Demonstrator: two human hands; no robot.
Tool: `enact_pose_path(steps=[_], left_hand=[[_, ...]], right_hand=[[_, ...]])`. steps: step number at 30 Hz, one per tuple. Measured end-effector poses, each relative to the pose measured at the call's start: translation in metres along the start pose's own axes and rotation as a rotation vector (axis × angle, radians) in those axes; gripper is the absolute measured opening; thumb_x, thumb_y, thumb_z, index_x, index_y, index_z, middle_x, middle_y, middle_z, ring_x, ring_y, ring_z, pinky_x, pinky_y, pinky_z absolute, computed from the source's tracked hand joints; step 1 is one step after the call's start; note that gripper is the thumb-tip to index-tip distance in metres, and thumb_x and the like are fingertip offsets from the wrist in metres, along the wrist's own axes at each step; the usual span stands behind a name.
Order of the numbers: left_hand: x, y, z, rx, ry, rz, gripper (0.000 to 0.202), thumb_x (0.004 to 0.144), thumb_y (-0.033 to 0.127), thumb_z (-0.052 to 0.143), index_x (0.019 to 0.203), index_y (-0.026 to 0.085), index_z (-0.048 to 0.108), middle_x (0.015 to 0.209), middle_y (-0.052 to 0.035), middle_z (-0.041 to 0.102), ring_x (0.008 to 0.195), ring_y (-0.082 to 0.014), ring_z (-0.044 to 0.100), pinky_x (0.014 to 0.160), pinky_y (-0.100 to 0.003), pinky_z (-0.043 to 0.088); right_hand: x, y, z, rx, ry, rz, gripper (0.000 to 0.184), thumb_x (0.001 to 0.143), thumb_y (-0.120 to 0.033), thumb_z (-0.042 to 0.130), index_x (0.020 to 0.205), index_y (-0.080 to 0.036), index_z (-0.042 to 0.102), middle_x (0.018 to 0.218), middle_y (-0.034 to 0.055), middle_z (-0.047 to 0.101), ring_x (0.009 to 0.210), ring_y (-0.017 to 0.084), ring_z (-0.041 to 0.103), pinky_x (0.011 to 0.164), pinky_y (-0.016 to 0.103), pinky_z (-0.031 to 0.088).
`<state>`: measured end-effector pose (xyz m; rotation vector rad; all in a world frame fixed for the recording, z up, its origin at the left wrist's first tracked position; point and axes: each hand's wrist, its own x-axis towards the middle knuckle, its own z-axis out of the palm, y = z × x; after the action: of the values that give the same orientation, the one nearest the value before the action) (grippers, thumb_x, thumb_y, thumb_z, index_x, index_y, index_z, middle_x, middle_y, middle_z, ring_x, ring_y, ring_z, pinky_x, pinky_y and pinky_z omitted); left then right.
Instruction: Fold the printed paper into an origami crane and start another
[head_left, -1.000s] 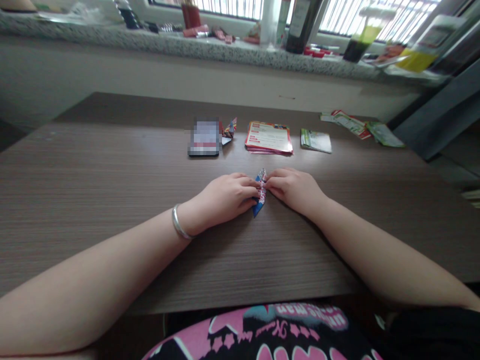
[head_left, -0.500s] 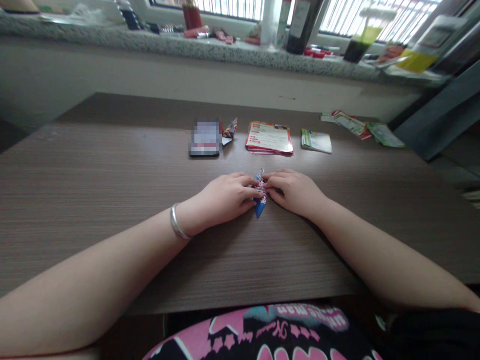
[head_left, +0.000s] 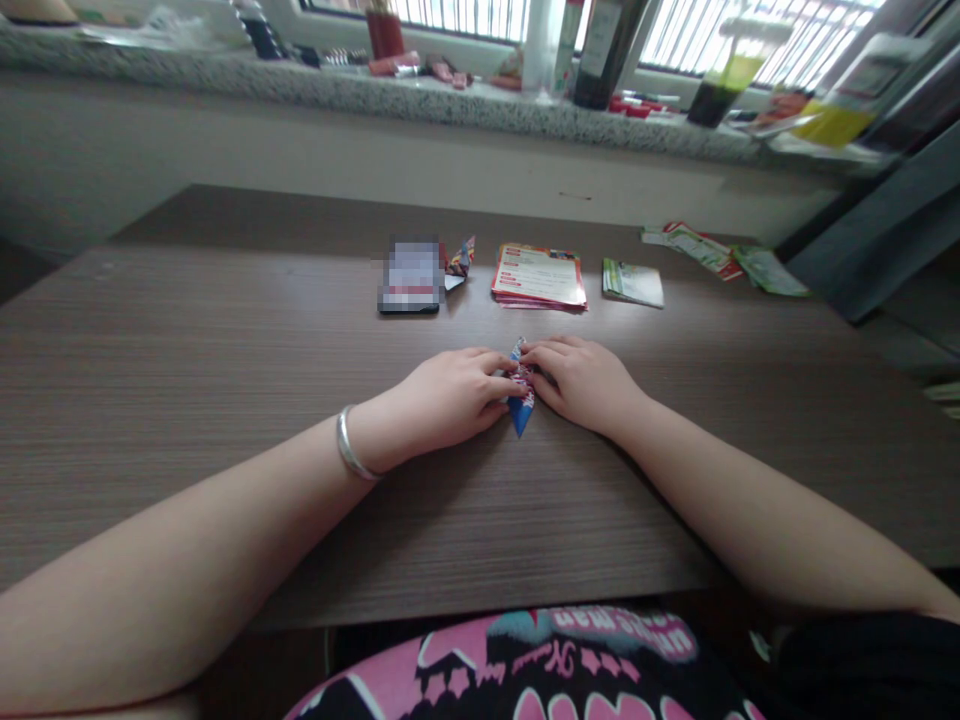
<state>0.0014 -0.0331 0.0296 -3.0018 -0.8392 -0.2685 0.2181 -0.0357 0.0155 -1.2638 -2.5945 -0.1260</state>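
Note:
A small folded piece of printed paper (head_left: 520,415), blue with red and white lettering and pointed at both ends, lies on the brown table (head_left: 420,530). My left hand (head_left: 466,392) grips it from the left, fingers over its middle and thumb at its lower left edge. From the other side my right hand (head_left: 581,378) presses its fingers on the paper's upper right part. The fingers of both hands cover much of the paper. A silver bangle (head_left: 352,445) circles my left wrist.
Beyond my hands lie a phone-like device with a blurred screen (head_left: 411,275), a colourful folded paper (head_left: 461,260), a stack of printed cards (head_left: 540,275) and a smaller stack (head_left: 634,283). Paper strips (head_left: 705,250) lie at the back right. Bottles and clutter line the stone windowsill (head_left: 315,88).
My right hand has shifted slightly left, its fingers reaching further over the paper. The paper's lower tip has turned slightly right. My left hand has barely moved.

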Motion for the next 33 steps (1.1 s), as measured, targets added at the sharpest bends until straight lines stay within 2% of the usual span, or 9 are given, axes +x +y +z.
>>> enact_pose_path(steps=[10,16,21,26,33], left_hand=[[0.0,-0.005,0.003,-0.002,-0.014,0.025,0.032,0.094,0.028,0.051,0.122,0.028,0.066,0.125,-0.0096,0.062,0.112,-0.0243,0.061,0.098,-0.041,0.05],[0.0,-0.007,0.005,-0.007,0.005,0.028,0.031,0.094,0.028,0.05,0.121,0.028,0.066,0.124,-0.0077,0.063,0.111,-0.0232,0.061,0.098,-0.04,0.05],[0.002,-0.009,0.005,-0.059,0.014,-0.039,0.028,0.09,0.03,0.058,0.114,0.018,0.067,0.114,-0.0075,0.069,0.106,-0.0218,0.064,0.097,-0.036,0.051],[0.002,-0.006,0.006,-0.041,0.049,-0.074,0.025,0.091,0.03,0.055,0.107,0.016,0.067,0.11,-0.0086,0.07,0.103,-0.0223,0.066,0.094,-0.036,0.052],[0.002,-0.006,0.006,-0.021,0.058,-0.082,0.025,0.093,0.031,0.051,0.107,0.015,0.065,0.106,-0.0096,0.07,0.1,-0.0228,0.066,0.089,-0.036,0.053]], right_hand=[[0.004,0.011,0.005,0.065,-0.026,0.087,0.037,0.092,-0.039,0.052,0.119,-0.016,0.06,0.126,0.0138,0.064,0.118,0.029,0.055,0.096,0.044,0.046],[0.004,0.013,0.008,0.108,0.01,0.073,0.033,0.091,-0.039,0.056,0.112,-0.016,0.062,0.131,0.0138,0.061,0.121,0.029,0.053,0.101,0.045,0.043],[0.003,0.013,0.009,0.188,0.099,-0.044,0.021,0.09,-0.032,0.058,0.104,-0.019,0.066,0.122,0.0106,0.064,0.112,0.025,0.057,0.096,0.041,0.046],[0.003,0.012,0.007,0.202,0.079,-0.153,0.013,0.09,-0.021,0.055,0.093,-0.02,0.068,0.102,0.0071,0.07,0.099,0.022,0.06,0.09,0.038,0.048],[-0.001,0.013,0.0,0.195,0.049,-0.22,0.017,0.088,-0.017,0.054,0.096,-0.02,0.068,0.108,0.0064,0.072,0.104,0.02,0.063,0.091,0.036,0.048]])
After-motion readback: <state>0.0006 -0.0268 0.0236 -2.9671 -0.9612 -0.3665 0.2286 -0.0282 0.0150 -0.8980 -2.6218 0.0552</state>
